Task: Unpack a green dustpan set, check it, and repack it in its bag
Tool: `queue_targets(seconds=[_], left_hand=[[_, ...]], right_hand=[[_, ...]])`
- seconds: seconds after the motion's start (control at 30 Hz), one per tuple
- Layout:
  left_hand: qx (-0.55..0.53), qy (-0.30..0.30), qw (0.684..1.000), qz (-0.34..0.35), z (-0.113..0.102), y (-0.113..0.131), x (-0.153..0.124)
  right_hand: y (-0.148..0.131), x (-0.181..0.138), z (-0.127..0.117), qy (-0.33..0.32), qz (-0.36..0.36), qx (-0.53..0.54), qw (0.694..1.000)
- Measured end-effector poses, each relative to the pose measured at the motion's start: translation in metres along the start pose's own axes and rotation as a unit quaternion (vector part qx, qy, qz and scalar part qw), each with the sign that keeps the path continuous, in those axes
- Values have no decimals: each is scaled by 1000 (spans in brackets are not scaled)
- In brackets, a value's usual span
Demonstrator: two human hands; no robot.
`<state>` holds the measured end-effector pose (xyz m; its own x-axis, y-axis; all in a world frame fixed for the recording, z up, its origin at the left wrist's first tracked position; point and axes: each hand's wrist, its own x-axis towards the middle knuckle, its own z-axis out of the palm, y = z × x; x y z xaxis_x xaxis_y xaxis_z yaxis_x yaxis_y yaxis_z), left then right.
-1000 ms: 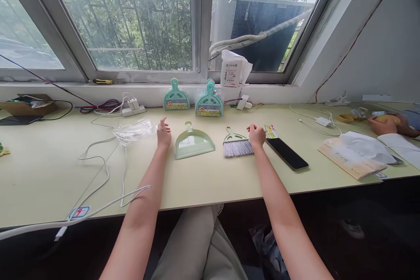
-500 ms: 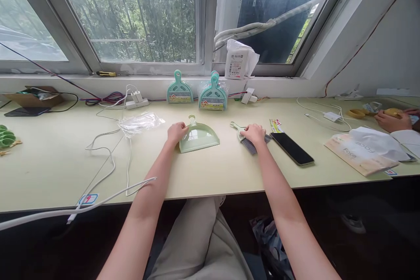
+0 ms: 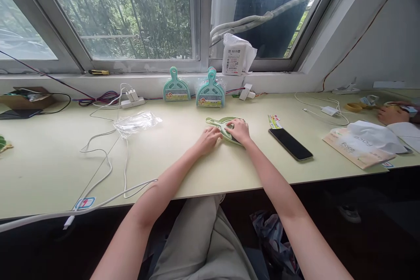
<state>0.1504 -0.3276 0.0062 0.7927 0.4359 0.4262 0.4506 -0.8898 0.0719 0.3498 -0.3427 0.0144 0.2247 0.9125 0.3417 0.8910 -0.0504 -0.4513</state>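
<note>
In the head view, a pale green dustpan (image 3: 226,119) lies on the table with its handle end pointing left. The matching hand brush (image 3: 219,125) rests on top of it, its handle lined up along the pan's handle. My right hand (image 3: 239,130) is closed around the brush's body over the pan, hiding most of the bristles. At the near-left edge of the pan, my left hand (image 3: 209,138) has its fingers bent onto the dustpan near the handle.
Packaged teal dustpan sets (image 3: 210,92) stand by the window. Right of my hands lie a black phone (image 3: 291,144), a small colourful label (image 3: 274,121) and a tissue pack (image 3: 357,148). Clear plastic wrap (image 3: 137,123) and white cables (image 3: 108,157) lie left. Another person's hand (image 3: 392,113) shows far right.
The dustpan has moved right and turned so its handle points left. My right hand has brought the brush left onto it. My left hand has moved right with the pan.
</note>
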Motion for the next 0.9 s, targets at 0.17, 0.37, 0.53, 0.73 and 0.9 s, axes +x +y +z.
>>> queue_targets(seconds=[0.17,0.37,0.53,0.73,0.9], left_hand=[[32,93,993,-71,-8,-12,-1],[-160,75,971,-162,1,-52,-9],[-208,125,960,-142,4,-51,-6],[-67,87,993,-37,-4,-42,-7],[43,41,997,58,-11,-36,-7]], right_hand=[[-2,-2,-5,-33,-35,16,999],[-6,-2,-6,-57,-44,22,997],[-3,-1,-5,-51,-50,8,997],[0,0,-2,-71,-78,27,994],[0,1,-6,-99,-111,100,984]])
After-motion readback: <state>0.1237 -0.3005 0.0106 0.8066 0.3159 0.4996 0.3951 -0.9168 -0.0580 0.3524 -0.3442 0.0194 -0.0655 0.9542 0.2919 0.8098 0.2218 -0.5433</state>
